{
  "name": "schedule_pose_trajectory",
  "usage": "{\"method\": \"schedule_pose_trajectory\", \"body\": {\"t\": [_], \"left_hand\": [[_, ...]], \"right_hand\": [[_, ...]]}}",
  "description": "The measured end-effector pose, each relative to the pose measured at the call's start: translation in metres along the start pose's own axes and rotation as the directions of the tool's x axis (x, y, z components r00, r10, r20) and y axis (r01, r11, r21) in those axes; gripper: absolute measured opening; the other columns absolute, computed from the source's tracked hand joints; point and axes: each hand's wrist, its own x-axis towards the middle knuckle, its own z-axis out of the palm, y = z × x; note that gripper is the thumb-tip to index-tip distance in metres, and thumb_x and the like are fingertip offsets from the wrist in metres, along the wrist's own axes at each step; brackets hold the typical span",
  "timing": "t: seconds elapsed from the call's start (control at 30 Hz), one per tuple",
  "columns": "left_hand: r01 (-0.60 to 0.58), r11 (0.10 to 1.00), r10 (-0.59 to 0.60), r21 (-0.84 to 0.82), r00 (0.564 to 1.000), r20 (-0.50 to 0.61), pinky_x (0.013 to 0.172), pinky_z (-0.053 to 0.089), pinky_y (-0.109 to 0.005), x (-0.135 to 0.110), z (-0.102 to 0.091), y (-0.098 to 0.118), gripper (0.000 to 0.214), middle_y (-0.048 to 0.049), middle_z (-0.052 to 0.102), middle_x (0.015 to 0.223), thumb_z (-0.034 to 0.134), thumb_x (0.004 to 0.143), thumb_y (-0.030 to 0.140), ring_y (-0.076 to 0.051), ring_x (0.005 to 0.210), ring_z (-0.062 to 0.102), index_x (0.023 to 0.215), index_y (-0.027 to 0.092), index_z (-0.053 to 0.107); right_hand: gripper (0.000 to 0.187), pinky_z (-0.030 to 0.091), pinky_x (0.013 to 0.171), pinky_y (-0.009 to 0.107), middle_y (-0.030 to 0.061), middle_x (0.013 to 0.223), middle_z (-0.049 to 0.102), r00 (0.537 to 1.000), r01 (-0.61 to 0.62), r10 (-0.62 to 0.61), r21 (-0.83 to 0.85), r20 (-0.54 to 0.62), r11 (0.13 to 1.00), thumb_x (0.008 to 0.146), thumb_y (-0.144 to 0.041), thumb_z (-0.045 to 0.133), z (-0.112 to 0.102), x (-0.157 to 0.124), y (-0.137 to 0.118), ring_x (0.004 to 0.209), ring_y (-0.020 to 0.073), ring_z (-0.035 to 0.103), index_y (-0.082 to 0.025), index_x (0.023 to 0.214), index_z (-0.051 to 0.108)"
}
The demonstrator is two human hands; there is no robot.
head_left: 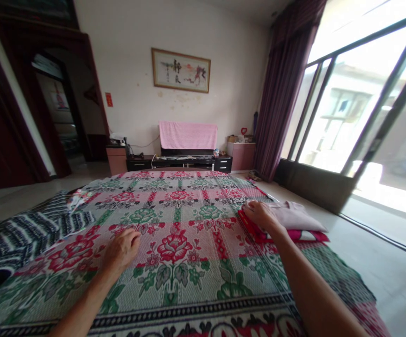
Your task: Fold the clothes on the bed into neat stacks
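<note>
My left hand (pixel 122 245) hovers over or rests on a flowered cover (pixel 176 245) in pink, green and grey. Its fingers are curled in, and nothing shows in them. To the right, my right hand (pixel 260 216) is at the left end of a folded pale pink garment (pixel 296 216), its fingers bent over the edge; the fingertips are hidden. That garment lies on top of a folded red cloth (pixel 308 236) with white patches, near the right edge of the cover.
A black-and-white striped garment (pixel 30 229) lies spread at the left. Beyond the cover's far edge stands a low black cabinet (pixel 139 164), with a pink towel (pixel 188 135) draped above it. Glass doors (pixel 350 107) and a purple curtain (pixel 283 89) are at the right.
</note>
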Motion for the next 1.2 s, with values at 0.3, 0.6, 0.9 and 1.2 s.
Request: {"method": "schedule_pose_trajectory", "body": {"t": [0.3,0.6,0.9,1.2], "left_hand": [[0.018,1.000,-0.018,-0.005,1.000,0.006,0.087,0.048,-0.032,0.000,-0.003,0.004,0.032,-0.0067,0.070,0.094,0.039,0.080,0.029,-0.020,0.090,0.064,0.084,0.021,0.070],[0.020,1.000,-0.020,0.002,1.000,0.006,0.085,0.048,-0.029,-0.001,0.000,0.003,0.030,-0.0059,0.070,0.097,0.041,0.081,0.026,-0.018,0.089,0.063,0.085,0.021,0.070],[-0.005,1.000,0.005,0.004,1.000,-0.014,0.086,0.048,-0.032,-0.001,0.004,0.001,0.027,-0.0078,0.068,0.093,0.042,0.082,0.022,-0.020,0.089,0.063,0.084,0.018,0.069],[0.038,0.999,-0.038,0.025,0.999,0.026,0.086,0.046,-0.030,-0.002,0.000,0.007,0.027,-0.0072,0.068,0.094,0.042,0.083,0.018,-0.018,0.088,0.062,0.084,0.018,0.069]], "right_hand": [[0.032,0.041,0.083,0.030,0.0119,0.108,0.066,0.985,0.046,-0.041,0.026,-0.165,0.999,0.088,-0.031,0.043,0.009,-0.006,-0.023,0.096,0.0233,0.061,-0.018,0.107,0.066],[0.023,0.042,0.093,0.032,0.0095,0.109,0.064,0.766,0.624,-0.635,0.351,-0.099,0.698,0.082,-0.022,0.055,0.075,-0.065,-0.107,0.102,0.0208,0.057,-0.018,0.103,0.063],[0.014,0.043,0.092,0.035,0.0096,0.104,0.064,0.727,0.672,-0.672,0.351,-0.145,0.652,0.084,-0.020,0.052,0.080,-0.071,-0.110,0.099,0.0205,0.057,-0.017,0.093,0.063],[0.016,0.044,0.086,0.030,0.0071,0.096,0.065,0.748,0.652,-0.647,0.341,-0.146,0.677,0.083,-0.016,0.048,0.082,-0.071,-0.113,0.091,0.0180,0.057,-0.017,0.089,0.063]]}}
